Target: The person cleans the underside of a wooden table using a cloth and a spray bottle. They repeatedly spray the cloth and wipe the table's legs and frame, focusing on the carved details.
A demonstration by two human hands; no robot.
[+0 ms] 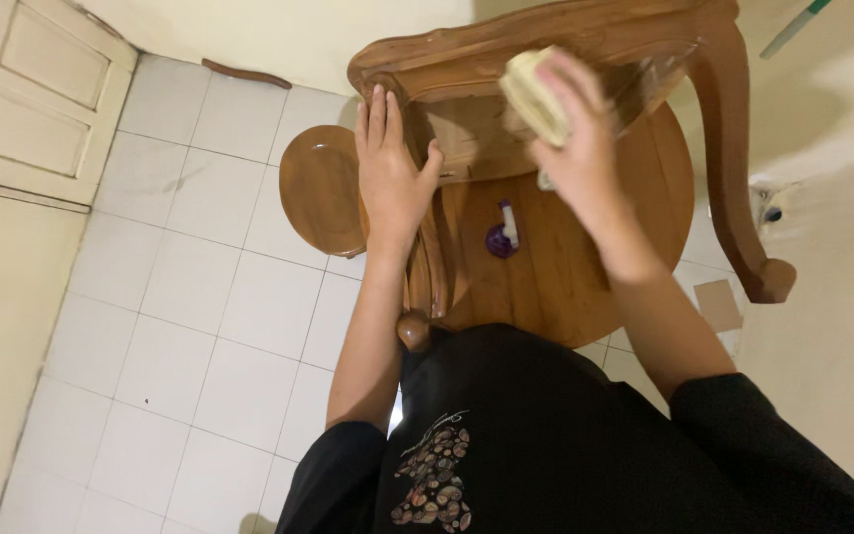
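Observation:
A carved wooden table [724,148] with curved legs and a glass top stands below me, over a round wooden lower shelf [565,267]. My left hand [390,173] lies flat, fingers together, on the table's left edge and leg. My right hand [575,138] presses a folded pale yellow cloth [533,94] against the glass top. A purple and white spray bottle [502,235] lies on the lower shelf between my arms.
A small round wooden stool or plate [320,188] sits left of the table on the white tiled floor [200,326]. A white panelled door [32,89] is at upper left. Cream walls surround the corner; a brown cardboard scrap [718,304] lies at right.

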